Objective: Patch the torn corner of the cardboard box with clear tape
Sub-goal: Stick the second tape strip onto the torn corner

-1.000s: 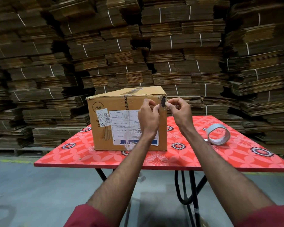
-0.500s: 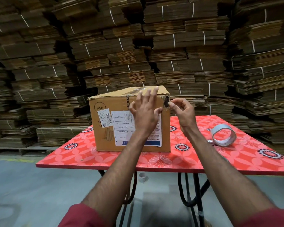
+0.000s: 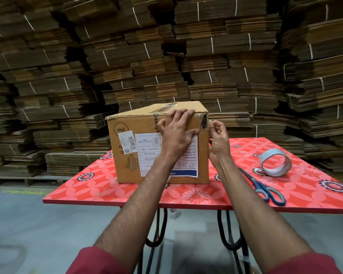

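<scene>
A brown cardboard box (image 3: pixel 127 161) with white labels stands on the red flowered table (image 3: pixel 99 186). Its upper right front corner (image 3: pixel 204 121) is torn and dark. My left hand (image 3: pixel 176 131) lies flat on the box front just left of the tear, fingers spread. My right hand (image 3: pixel 218 137) is at the box's right edge by the tear, fingertips pinched together; a clear tape strip there is too faint to make out. A roll of clear tape (image 3: pixel 275 162) stands on the table to the right.
Blue-handled scissors (image 3: pixel 265 188) lie on the table between the box and the near right edge. Tall stacks of flattened cardboard (image 3: pixel 166 56) fill the background behind the table. Grey floor lies below the table's front edge.
My left hand went from pinching at the corner to pressing flat on the box front. The right hand stayed at the torn corner. The view moved closer, showing the scissors.
</scene>
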